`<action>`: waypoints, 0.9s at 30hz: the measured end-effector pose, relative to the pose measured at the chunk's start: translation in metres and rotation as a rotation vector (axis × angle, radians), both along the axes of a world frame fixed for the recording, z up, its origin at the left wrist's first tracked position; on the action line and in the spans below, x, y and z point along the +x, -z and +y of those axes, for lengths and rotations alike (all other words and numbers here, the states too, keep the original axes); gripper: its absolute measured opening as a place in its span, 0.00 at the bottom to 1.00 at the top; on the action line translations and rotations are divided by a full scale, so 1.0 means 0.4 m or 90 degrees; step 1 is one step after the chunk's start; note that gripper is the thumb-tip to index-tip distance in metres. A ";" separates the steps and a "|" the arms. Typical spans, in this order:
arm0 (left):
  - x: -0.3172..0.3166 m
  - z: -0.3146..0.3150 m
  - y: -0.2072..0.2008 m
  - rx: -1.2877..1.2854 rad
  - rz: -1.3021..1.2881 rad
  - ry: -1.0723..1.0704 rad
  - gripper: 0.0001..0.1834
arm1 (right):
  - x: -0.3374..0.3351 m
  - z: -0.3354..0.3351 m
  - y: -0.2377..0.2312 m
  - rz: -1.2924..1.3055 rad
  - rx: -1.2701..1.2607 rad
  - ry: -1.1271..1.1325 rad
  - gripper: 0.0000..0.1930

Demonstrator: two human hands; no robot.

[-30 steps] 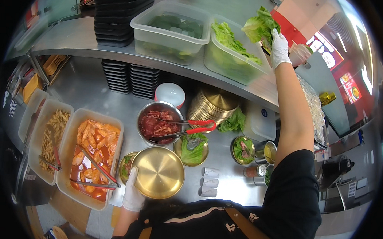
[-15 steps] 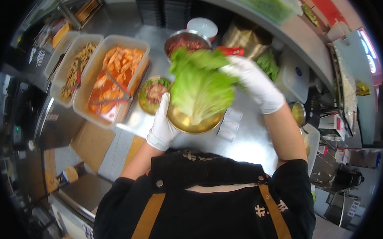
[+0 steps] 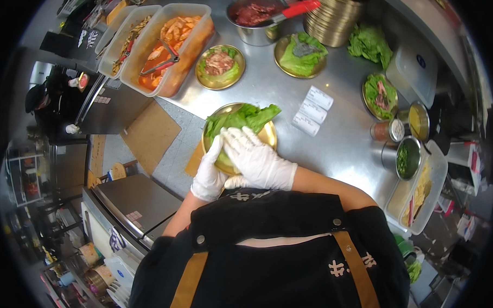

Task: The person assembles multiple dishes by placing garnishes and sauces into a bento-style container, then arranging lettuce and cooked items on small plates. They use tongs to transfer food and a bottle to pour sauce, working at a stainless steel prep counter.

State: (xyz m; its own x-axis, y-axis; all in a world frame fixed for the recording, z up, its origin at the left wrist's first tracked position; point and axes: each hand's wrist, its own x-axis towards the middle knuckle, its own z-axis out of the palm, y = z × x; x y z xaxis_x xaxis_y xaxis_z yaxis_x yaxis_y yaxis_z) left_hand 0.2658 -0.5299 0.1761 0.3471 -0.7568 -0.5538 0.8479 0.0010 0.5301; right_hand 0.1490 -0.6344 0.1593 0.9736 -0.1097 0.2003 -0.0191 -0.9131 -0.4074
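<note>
A gold metal bowl (image 3: 268, 134) sits at the near edge of the steel counter (image 3: 338, 145), lined with green lettuce leaves (image 3: 240, 119). My left hand (image 3: 210, 174), in a white glove, grips the bowl's near-left rim. My right hand (image 3: 256, 159), also gloved, lies flat on the lettuce with fingers spread, pressing it into the bowl. Both forearms come up from my black apron.
Farther back stand two gold bowls with lettuce (image 3: 219, 66) (image 3: 300, 54), a steel bowl of red meat with red tongs (image 3: 255, 15), a stack of gold bowls (image 3: 336, 15), loose lettuce (image 3: 370, 45), plastic tubs of orange food (image 3: 169, 45), small sauce pots (image 3: 407, 158) and white paper slips (image 3: 313, 109).
The lettuce that I held up over the bowl now lies inside it. My right hand has come down flat on the leaves. The bowl rests on the counter edge.
</note>
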 end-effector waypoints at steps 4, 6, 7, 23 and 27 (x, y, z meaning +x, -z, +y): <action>-0.036 0.100 0.009 0.046 -0.070 0.000 0.24 | -0.048 0.075 0.044 -0.007 0.015 -0.074 0.53; -0.040 0.142 0.026 0.051 -0.044 0.001 0.23 | -0.046 0.085 0.053 -0.046 0.095 -0.121 0.52; -0.035 0.163 0.036 -0.001 -0.021 0.004 0.22 | -0.040 0.086 0.057 -0.042 0.140 -0.120 0.51; 0.088 0.760 0.229 0.120 0.048 -0.236 0.24 | 0.030 0.138 0.511 -0.356 1.435 0.681 0.17; 0.064 0.914 0.232 0.198 0.096 -0.290 0.24 | 0.123 0.117 0.588 -0.714 1.509 0.794 0.14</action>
State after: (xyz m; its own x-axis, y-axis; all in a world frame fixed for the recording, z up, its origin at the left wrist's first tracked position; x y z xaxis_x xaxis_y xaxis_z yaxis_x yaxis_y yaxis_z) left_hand 0.2912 -0.1642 0.0834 0.5005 -0.3419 -0.7953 0.8644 0.2478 0.4375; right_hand 0.1983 -0.5876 -0.0759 0.2333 -0.6027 -0.7631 0.7872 0.5777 -0.2156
